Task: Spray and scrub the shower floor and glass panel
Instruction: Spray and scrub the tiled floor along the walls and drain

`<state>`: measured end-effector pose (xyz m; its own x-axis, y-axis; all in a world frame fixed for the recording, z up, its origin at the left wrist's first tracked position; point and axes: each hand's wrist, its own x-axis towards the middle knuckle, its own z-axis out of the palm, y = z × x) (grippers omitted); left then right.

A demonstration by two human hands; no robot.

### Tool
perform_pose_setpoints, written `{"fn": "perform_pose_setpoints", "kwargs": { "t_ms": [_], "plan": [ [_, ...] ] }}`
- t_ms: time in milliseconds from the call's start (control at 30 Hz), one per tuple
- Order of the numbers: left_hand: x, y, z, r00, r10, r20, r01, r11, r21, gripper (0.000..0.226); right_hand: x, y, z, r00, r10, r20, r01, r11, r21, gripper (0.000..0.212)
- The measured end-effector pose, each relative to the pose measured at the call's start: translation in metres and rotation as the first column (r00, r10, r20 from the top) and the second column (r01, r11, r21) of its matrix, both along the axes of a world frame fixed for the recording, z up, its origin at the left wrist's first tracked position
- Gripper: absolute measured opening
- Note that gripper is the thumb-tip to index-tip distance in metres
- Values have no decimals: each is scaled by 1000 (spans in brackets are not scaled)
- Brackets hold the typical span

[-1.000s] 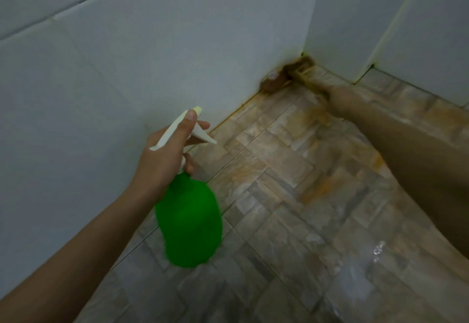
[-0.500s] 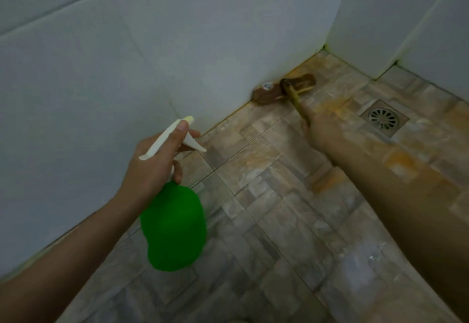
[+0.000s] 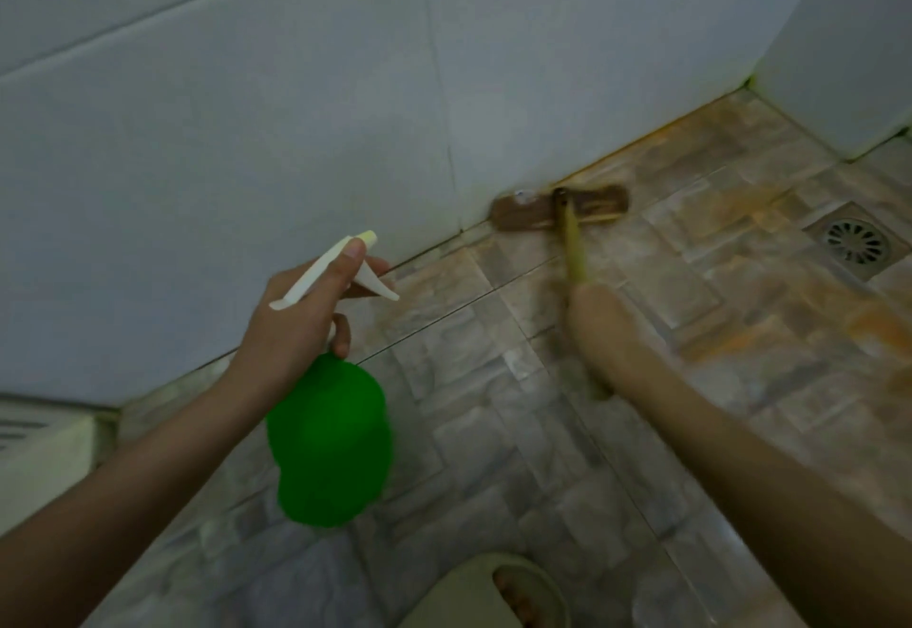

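Note:
My left hand grips the white trigger head of a green spray bottle, which hangs above the stone-patterned shower floor. My right hand, blurred by motion, holds the yellow handle of a scrub brush. The brown brush head lies on the floor against the foot of the white tiled wall. No glass panel shows.
A round metal floor drain sits at the right. Orange stains mark the floor tiles near the wall and drain. A foot in a pale sandal stands at the bottom edge. A white ridged object is at the far left.
The brush has slid out of the corner along the wall base toward the left. My right hand drew back with it. The view turned, bringing the drain and the sandal into sight.

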<state>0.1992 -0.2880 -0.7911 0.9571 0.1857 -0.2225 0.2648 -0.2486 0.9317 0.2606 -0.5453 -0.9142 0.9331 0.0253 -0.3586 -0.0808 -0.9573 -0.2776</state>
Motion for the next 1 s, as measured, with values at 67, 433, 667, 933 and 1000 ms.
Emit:
{"fn": "perform_pose_setpoints", "kwargs": {
  "t_ms": [67, 433, 667, 933, 1000],
  "plan": [
    [-10, 7, -1, 1000, 10, -8, -10, 1000, 12, 31, -29, 31, -1, 965, 226, -136, -231, 973, -22, 36],
    [-73, 48, -9, 988, 146, -52, -144, 989, 42, 22, -62, 82, -7, 947, 318, -41, -317, 948, 17, 74],
    [-70, 56, -5, 986, 154, -61, -150, 987, 55, 34, -48, 89, -11, 930, 368, -1, -368, 929, -40, 68],
    [-66, 38, -12, 996, 52, -76, -50, 998, 32, 27, -48, 49, 17, 848, 528, -38, -527, 833, -169, 72],
    [-62, 36, -12, 997, 45, -67, -44, 999, 28, 30, -67, 2, 30, 855, 508, -107, -519, 826, -220, 72]
  ]
}}
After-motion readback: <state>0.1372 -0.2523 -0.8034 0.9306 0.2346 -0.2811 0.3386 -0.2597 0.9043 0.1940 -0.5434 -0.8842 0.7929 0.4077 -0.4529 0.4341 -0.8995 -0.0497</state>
